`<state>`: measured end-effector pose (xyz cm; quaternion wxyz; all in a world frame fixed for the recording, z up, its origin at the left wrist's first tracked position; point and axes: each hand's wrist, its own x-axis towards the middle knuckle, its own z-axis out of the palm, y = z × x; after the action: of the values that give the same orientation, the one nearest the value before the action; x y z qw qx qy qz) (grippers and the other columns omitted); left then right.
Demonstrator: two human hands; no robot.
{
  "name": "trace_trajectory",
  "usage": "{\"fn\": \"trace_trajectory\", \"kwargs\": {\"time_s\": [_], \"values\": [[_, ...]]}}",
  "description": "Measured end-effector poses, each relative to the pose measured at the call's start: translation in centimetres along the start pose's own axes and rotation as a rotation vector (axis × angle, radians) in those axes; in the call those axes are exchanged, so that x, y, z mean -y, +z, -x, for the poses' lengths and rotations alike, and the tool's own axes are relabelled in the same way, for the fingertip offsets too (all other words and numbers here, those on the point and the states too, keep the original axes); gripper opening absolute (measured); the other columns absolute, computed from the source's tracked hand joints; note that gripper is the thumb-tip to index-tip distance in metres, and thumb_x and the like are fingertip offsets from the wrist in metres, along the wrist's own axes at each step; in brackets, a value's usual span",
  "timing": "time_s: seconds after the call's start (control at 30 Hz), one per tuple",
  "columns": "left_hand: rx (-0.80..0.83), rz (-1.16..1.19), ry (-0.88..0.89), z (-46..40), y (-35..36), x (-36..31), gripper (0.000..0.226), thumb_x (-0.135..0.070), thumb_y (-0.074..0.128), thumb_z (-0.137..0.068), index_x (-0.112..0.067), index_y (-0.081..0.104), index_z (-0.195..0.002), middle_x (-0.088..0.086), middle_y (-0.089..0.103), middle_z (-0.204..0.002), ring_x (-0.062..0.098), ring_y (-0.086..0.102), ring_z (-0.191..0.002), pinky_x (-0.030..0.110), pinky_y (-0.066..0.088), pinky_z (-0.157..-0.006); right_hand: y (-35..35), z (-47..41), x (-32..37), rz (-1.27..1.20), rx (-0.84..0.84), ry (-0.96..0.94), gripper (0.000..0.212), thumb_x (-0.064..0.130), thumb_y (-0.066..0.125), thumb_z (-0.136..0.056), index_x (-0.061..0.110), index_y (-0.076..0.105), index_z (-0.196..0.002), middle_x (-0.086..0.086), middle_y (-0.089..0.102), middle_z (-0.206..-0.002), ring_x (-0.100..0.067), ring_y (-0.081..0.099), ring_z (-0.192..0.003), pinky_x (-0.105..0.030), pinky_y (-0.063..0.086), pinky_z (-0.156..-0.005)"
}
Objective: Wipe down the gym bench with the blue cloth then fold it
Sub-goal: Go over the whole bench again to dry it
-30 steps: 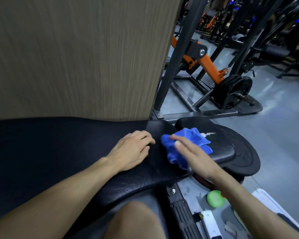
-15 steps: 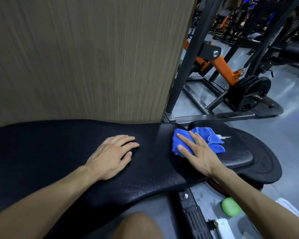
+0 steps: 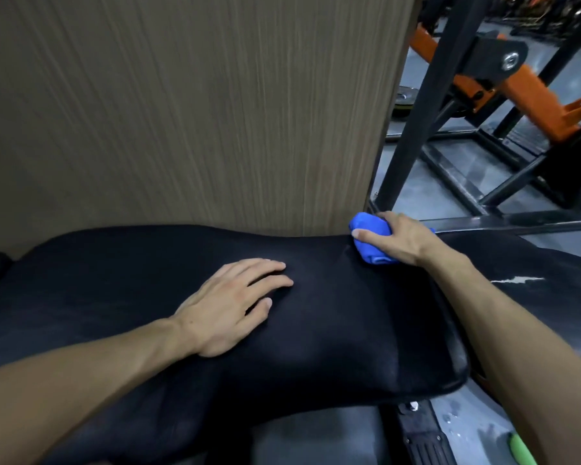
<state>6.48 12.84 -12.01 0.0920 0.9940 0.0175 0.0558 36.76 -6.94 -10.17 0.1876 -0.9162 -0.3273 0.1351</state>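
Right hand now bunching small blue microfibre cloth in tight grip, shifted to far edge of black padded gym bench; left hand resting flat, grip relaxed. Wiping still going, folding later.

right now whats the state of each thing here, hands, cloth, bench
blue cloth: bunched up, not folded, at the bench's far edge by the wood panel
right hand: grips the cloth, fingers curled round it
left hand: flat on the bench pad, fingers straight, holding nothing
gym bench: black pad, a white scuff at its right end
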Motion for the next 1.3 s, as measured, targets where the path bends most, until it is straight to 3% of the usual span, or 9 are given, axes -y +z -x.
{"fn": "trace_trajectory", "kwargs": {"time_s": [0.1, 0.23, 0.4, 0.5, 0.8, 0.97, 1.07, 1.17, 1.3], "values": [[0.003, 0.004, -0.008, 0.0, 0.0, -0.1, 0.044, -0.04, 0.031, -0.104, -0.044, 0.038, -0.147, -0.022, 0.027, -0.159, 0.002, 0.019, -0.149, 0.033, 0.02, -0.122, 0.3, -0.6, -0.2, 0.05, 0.021, 0.034, 0.091, 0.096, 0.038, -0.063, 0.021, 0.063, -0.107, -0.008, 0.066, -0.107, -0.03, 0.058, -0.101, -0.041, 0.047, -0.089], [-0.003, 0.002, -0.019, -0.1, 0.0, -0.2, 0.044, -0.04, 0.032, -0.103, -0.044, 0.039, -0.147, -0.023, 0.026, -0.159, 0.0, 0.017, -0.149, 0.032, 0.019, -0.122, 0.4, -1.4, 1.8, 0.14, 0.007, 0.048, 0.074, 0.085, 0.04, -0.072, 0.017, 0.063, -0.092, -0.013, 0.067, -0.1, -0.032, 0.058, -0.09, -0.038, 0.043, -0.075], [-0.022, 0.004, -0.027, -0.2, 0.0, -0.3, 0.046, -0.041, 0.032, -0.101, -0.042, 0.042, -0.146, -0.018, 0.033, -0.159, 0.005, 0.023, -0.148, 0.031, 0.018, -0.123, 4.2, -2.1, 10.8, 0.31, 0.051, -0.155, 0.072, 0.08, 0.034, -0.081, 0.02, 0.063, -0.11, -0.016, 0.066, -0.119, -0.037, 0.059, -0.108, -0.041, 0.042, -0.085], [-0.038, 0.03, -0.017, 0.0, 0.1, -0.1, 0.046, -0.041, 0.034, -0.102, -0.04, 0.045, -0.146, -0.013, 0.04, -0.156, 0.009, 0.027, -0.147, 0.031, 0.019, -0.122, 6.6, -1.1, 14.7, 0.256, 0.079, -0.308, 0.053, 0.078, 0.035, -0.085, 0.028, 0.05, -0.094, -0.009, 0.068, -0.109, -0.035, 0.061, -0.104, -0.042, 0.042, -0.084], [-0.124, 0.119, -0.037, 0.4, 0.4, 0.0, 0.044, -0.038, 0.039, -0.101, -0.038, 0.051, -0.144, -0.014, 0.041, -0.157, 0.005, 0.027, -0.148, 0.025, 0.017, -0.122, 0.9, -0.1, 3.6, 0.137, -0.006, -0.019, 0.073, 0.083, 0.028, -0.066, 0.033, 0.062, -0.107, -0.007, 0.068, -0.107, -0.033, 0.06, -0.104, -0.045, 0.046, -0.091], [-0.165, 0.14, -0.038, 1.2, -0.2, 0.7, 0.041, -0.036, 0.044, -0.096, -0.033, 0.064, -0.132, -0.009, 0.057, -0.145, 0.013, 0.046, -0.139, 0.035, 0.035, -0.117, 6.0, -0.6, 13.7, 0.268, -0.006, -0.185, 0.053, 0.075, 0.029, -0.078, 0.027, 0.048, -0.087, -0.01, 0.068, -0.111, -0.034, 0.061, -0.104, -0.042, 0.044, -0.085], [-0.15, 0.072, -0.055, 3.8, -1.5, 3.9, 0.04, -0.038, 0.044, -0.096, -0.035, 0.065, -0.13, -0.014, 0.058, -0.142, 0.011, 0.049, -0.135, 0.032, 0.039, -0.113, 10.6, -1.1, 20.4, 0.228, 0.033, -0.347, 0.039, 0.069, 0.038, -0.087, 0.031, 0.04, -0.093, -0.007, 0.062, -0.112, -0.036, 0.061, -0.105, -0.043, 0.042, -0.082], [-0.117, 0.018, -0.108, 8.2, -3.0, 8.8, 0.041, -0.044, 0.043, -0.098, -0.038, 0.06, -0.134, -0.016, 0.054, -0.147, 0.009, 0.046, -0.138, 0.033, 0.038, -0.114, 9.9, -1.5, 19.8, 0.195, 0.039, -0.403, 0.043, 0.075, 0.036, -0.084, 0.036, 0.046, -0.098, -0.003, 0.065, -0.109, -0.033, 0.062, -0.103, -0.042, 0.045, -0.083], [-0.099, -0.071, -0.262, 13.6, -5.3, 14.8, 0.047, -0.055, 0.036, -0.098, -0.043, 0.053, -0.14, -0.018, 0.047, -0.152, 0.006, 0.04, -0.143, 0.033, 0.036, -0.116, 4.6, -0.1, 11.8, 0.202, -0.015, -0.282, 0.075, 0.098, 0.017, -0.066, 0.033, 0.05, -0.083, 0.008, 0.063, -0.074, -0.028, 0.062, -0.079, -0.043, 0.046, -0.074]]}}
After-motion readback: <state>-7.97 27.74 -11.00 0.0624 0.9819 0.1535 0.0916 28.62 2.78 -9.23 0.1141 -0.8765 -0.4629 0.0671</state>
